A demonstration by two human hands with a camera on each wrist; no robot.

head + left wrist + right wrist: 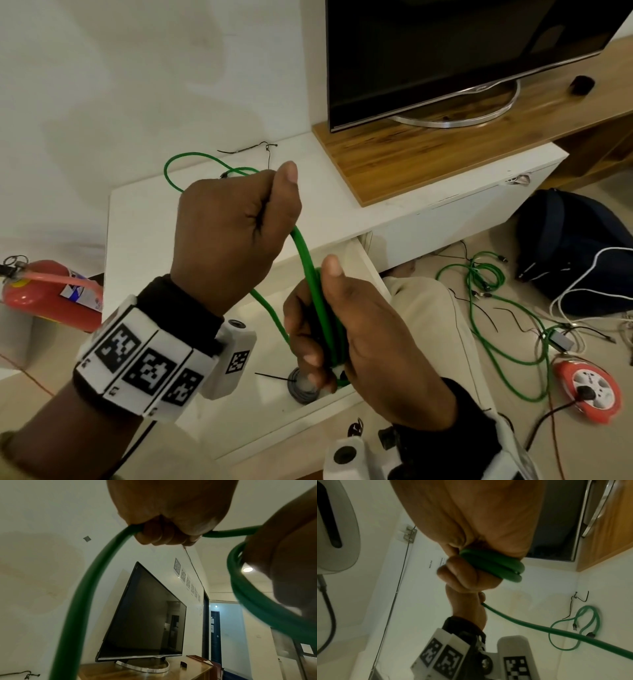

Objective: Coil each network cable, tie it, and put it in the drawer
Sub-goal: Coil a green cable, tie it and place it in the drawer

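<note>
Nearest, the right hand (359, 342) curls its fingers round several stacked loops of the round green network cable (308, 270), thumb laid along the bundle. Just above it the left hand (236, 233) is fisted round a single strand, thumb up, drawing out the next turn. Under both sits the open white drawer (342, 404), a coiled grey cable (303, 385) already inside. The free tail (191, 161) lies looped on the white cabinet top (144, 222). Likely trouble: that loop could snag or kink as it is pulled in (its plug end especially), and a slackened right grip would let the coils spring apart.
</note>
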